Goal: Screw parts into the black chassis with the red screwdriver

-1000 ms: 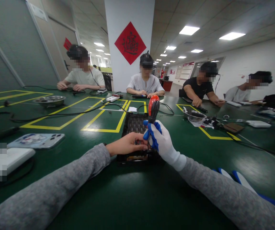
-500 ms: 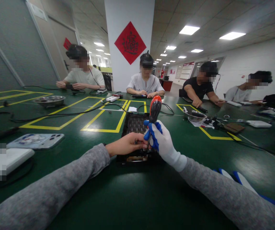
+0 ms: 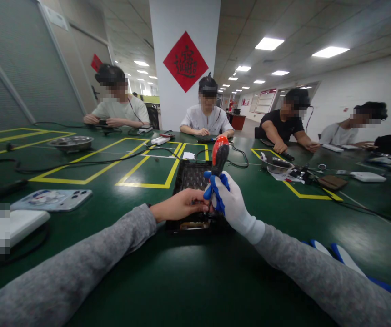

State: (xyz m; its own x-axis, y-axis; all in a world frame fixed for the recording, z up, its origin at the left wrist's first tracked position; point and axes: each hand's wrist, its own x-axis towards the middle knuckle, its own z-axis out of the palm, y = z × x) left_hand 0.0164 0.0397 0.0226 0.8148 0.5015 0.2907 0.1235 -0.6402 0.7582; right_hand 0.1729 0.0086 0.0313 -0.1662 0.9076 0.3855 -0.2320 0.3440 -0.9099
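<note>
The gloved right grip (image 3: 231, 197) is wrapped around a nearly upright red-and-black screwdriver (image 3: 220, 156), while the bare left grip (image 3: 178, 204) bunches its fingers beneath, what they pinch being hidden. The step in hand seems to be screwdriver work, and the next move calls for a steady tip. At frame centre, the black plastic case (image 3: 190, 175), its interior patterned, lies on the green desk (image 3: 195, 281).

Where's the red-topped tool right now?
Head view, just right of centre: the red-topped tool stands nearly upright in the gloved right hand, beside the bare left hand, over the black case.
</note>
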